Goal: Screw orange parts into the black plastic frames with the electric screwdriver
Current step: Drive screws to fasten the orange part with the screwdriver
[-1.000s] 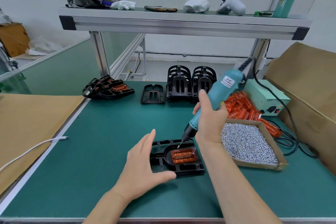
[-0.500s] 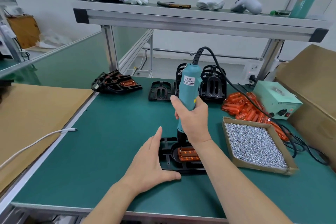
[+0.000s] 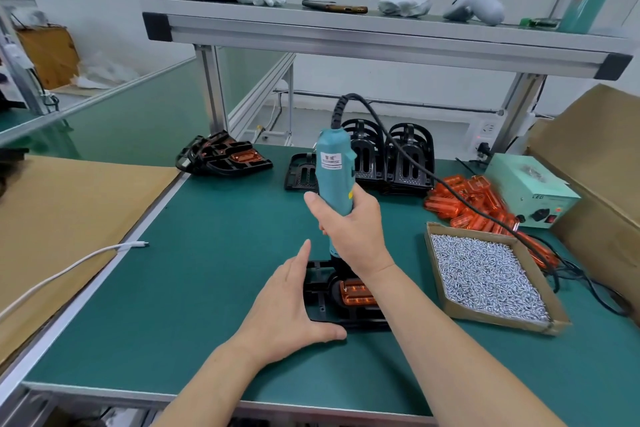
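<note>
A black plastic frame (image 3: 323,305) lies flat on the green mat in front of me, with an orange part (image 3: 355,292) seated in its middle. My right hand (image 3: 353,236) grips the teal electric screwdriver (image 3: 334,177), held upright with its tip down on the frame; the tip is hidden behind my wrist. My left hand (image 3: 291,312) rests flat against the frame's left and near edge, fingers apart, thumb along the front.
A cardboard tray of silver screws (image 3: 485,277) sits to the right. Behind it lie loose orange parts (image 3: 464,201) and a green power box (image 3: 530,187). Stacked black frames (image 3: 391,156) and finished pieces (image 3: 225,158) stand at the back. A white cable (image 3: 69,267) lies left.
The screwdriver swung from tilted to upright and came down onto the frame. My left hand stayed against the frame. My head moved, shifting the scene rightward.
</note>
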The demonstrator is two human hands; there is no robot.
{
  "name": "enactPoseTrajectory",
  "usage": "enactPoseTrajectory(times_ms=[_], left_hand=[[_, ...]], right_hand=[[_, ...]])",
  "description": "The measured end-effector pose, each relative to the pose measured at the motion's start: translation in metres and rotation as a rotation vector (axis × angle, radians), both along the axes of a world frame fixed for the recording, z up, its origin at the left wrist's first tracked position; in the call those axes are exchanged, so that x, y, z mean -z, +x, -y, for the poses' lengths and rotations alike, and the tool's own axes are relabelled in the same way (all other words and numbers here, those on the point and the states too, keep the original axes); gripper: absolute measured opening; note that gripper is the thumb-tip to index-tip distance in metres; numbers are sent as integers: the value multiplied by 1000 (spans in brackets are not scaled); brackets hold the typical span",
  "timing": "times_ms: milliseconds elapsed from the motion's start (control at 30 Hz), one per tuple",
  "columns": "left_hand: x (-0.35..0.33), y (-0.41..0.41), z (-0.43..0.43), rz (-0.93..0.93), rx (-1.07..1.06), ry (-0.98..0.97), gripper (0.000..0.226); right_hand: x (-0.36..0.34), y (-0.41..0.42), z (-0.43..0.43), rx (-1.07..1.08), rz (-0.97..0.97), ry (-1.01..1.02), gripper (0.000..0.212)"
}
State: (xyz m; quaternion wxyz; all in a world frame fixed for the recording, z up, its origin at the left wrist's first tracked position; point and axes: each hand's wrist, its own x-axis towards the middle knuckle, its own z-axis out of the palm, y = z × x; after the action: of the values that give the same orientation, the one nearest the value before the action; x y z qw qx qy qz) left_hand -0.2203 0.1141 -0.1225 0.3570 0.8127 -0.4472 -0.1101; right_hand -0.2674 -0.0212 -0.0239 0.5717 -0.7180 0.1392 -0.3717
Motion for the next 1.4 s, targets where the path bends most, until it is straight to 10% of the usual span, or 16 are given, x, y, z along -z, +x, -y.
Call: enactPoseTrajectory(times_ms=[1033,1400], left_hand=[[-2,1,-1,8,9,-5,137],[-2,-2,-2,57,-1,26,132]], right_hand=[[-24,-23,0,-200,133,42,33],[-8,-80,94,694,460,753,32]])
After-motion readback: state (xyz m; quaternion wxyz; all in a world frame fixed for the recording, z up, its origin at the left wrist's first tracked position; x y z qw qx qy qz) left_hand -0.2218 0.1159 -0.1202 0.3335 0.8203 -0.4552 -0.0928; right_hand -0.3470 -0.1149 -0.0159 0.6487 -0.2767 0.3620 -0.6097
